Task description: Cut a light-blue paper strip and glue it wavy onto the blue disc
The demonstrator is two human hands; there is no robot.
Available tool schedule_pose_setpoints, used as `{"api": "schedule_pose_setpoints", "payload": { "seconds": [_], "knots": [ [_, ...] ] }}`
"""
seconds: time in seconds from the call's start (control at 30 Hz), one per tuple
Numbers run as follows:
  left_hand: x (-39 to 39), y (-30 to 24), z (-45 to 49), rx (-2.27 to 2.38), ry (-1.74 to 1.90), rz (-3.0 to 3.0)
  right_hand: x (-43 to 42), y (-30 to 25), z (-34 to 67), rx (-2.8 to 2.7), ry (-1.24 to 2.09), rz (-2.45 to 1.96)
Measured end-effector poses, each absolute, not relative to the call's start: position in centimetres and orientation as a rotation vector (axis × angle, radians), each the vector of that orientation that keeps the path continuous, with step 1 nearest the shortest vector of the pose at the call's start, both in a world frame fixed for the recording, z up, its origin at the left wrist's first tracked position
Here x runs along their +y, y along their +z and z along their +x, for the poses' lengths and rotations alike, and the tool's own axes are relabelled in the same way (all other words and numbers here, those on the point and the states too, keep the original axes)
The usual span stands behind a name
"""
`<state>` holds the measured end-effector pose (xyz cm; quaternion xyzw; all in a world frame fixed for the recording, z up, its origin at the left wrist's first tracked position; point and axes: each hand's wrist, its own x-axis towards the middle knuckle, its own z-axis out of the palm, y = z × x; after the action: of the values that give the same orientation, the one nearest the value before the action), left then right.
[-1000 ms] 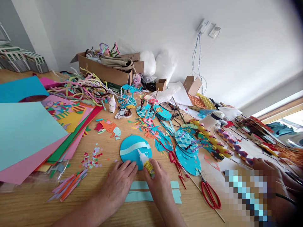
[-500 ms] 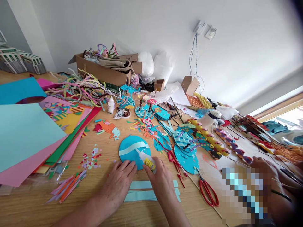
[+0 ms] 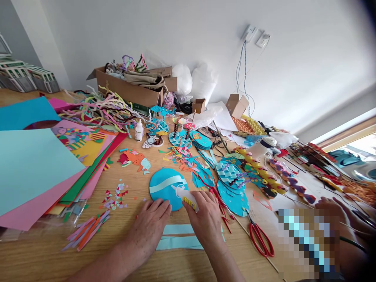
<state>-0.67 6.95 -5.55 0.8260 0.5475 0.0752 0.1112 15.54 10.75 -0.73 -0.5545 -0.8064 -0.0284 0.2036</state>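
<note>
A blue paper disc (image 3: 164, 181) with a pale wavy strip across it lies on the wooden table (image 3: 44, 254). My left hand (image 3: 148, 229) rests flat, fingers spread, with its fingertips on the disc's near edge. In my right hand (image 3: 207, 221) is a small glue bottle (image 3: 186, 198) with a yellow label, tipped so its nozzle touches the disc. Light blue paper strips (image 3: 176, 237) lie under and between my wrists.
Stacked coloured paper sheets (image 3: 35, 164) fill the left. Red scissors (image 3: 260, 237) lie to the right beside woven blue fish discs (image 3: 232, 180). Another person's hand (image 3: 335, 209) is at the far right. A cardboard box (image 3: 132, 88) and a second glue bottle (image 3: 139, 130) stand behind.
My right hand has shifted to the right and laid the glue bottle lower, its nozzle moving along the disc. My left hand stays put.
</note>
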Motion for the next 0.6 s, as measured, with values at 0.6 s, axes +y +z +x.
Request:
{"api": "schedule_pose_setpoints", "payload": {
  "seconds": [0.6],
  "knots": [
    [7.0, -4.4, -0.8, 1.556, 0.153, 2.371, 11.0, -0.6, 15.4, -2.29, -0.07, -1.529]
  ]
}}
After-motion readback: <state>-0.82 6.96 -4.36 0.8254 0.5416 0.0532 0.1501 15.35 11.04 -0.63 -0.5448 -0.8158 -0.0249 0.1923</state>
